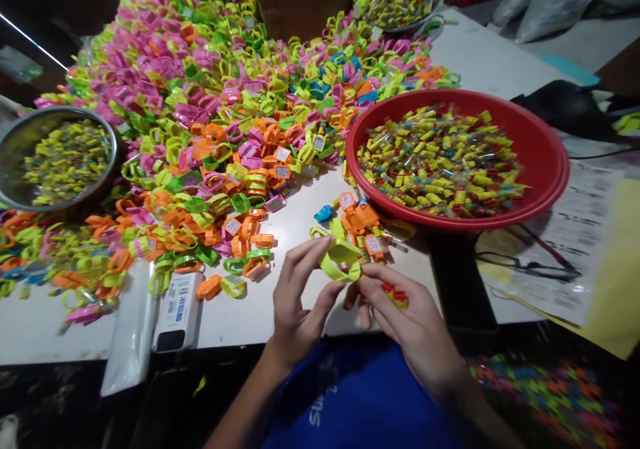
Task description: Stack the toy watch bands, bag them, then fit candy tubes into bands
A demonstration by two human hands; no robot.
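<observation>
Both my left hand (300,299) and my right hand (410,326) pinch a lime-green plastic toy watch band (340,262) above the white table (60,339). A small red-and-yellow wrapped candy (396,296) sits in the fingers of my right hand. Just beyond my hands lies a small cluster of orange and blue toy watches (357,219). A large heap of pink, green and orange toy watches (210,122) spreads across the table. A red plastic basin (500,112) of wrapped candies stands to the right.
A steel bowl (50,119) of yellow candies stands at the left, and another steel bowl (400,2) at the back. Near the table's front edge lie a white box (177,312) and a plastic bag (131,329). Printed papers (565,236) and glasses (525,266) lie at the right.
</observation>
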